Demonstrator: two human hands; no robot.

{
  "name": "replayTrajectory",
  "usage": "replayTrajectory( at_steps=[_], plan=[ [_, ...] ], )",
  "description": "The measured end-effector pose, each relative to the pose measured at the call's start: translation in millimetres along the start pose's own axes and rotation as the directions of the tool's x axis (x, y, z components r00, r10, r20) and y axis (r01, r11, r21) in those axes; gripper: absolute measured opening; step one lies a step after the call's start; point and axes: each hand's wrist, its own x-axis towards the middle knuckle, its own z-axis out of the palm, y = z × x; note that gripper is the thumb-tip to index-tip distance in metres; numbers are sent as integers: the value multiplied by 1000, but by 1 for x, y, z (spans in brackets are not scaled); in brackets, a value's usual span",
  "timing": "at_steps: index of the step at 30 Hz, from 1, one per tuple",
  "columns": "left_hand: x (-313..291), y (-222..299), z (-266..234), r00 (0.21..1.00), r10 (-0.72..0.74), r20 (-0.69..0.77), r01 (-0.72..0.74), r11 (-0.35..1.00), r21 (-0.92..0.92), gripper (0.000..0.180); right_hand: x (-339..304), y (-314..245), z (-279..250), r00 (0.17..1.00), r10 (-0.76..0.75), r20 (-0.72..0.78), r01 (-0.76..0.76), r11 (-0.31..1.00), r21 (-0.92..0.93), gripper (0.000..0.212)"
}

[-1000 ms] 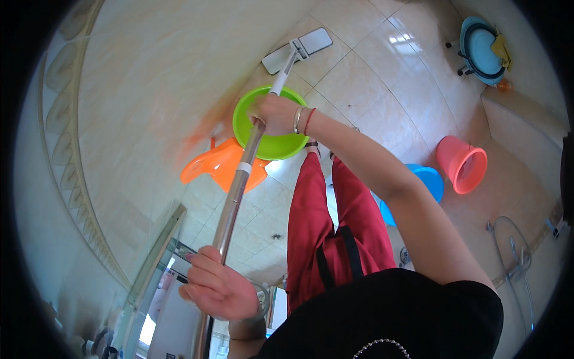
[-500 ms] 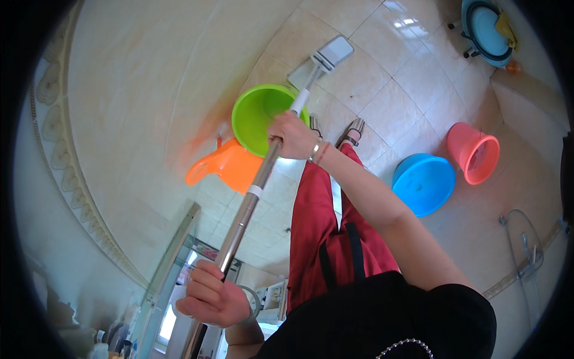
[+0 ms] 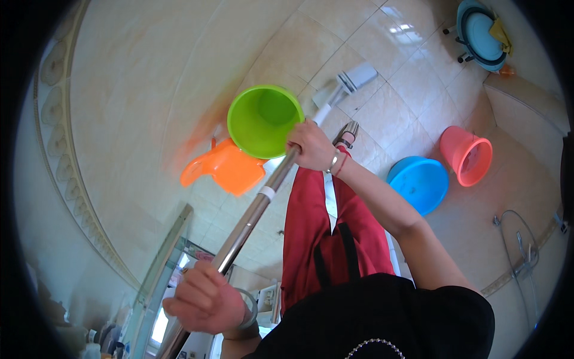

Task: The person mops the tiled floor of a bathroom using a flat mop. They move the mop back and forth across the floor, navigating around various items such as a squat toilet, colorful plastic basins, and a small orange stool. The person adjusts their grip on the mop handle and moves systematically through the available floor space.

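Note:
A flat mop (image 3: 254, 212) with a long silver telescopic pole slants from the lower left up toward the top centre. My left hand (image 3: 206, 297), a pale bangle at its wrist, is closed round the upper part of the pole. Farther down, my right hand (image 3: 311, 145) grips the pole near its white sleeve. The wide grey-and-white mop head (image 3: 359, 76) is on the tiled floor, tilted. Beside my right hand stands a round green basin (image 3: 263, 122), and an orange plastic chair-like piece (image 3: 230, 169) lies just below it.
To the right are a blue basin (image 3: 418, 182) and a tipped pink bucket (image 3: 466, 154). A wheeled stool with a light blue top (image 3: 483, 36) and yellow cloth stands at the far right corner. A shower hose (image 3: 529, 257) hangs on the right wall; a tiled wall (image 3: 137, 119) rises at left.
The mop head has shifted right and a little nearer across the floor. Both hands keep their grip; my right hand has moved slightly right, my left slightly left.

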Motion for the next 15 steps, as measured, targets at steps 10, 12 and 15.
replayTrajectory(
  at_steps=[10,12,15],
  plan=[
    [12,-36,-3,969,237,-75,-209,939,274,30,130,30,25,977,-204,68,205,979,-17,8],
    [13,-51,0,951,278,-134,-235,933,273,31,139,36,28,969,-208,132,212,977,-13,9],
    [12,-53,-2,944,266,-197,-196,928,316,34,143,38,29,959,-214,189,217,976,5,13]
  ],
)
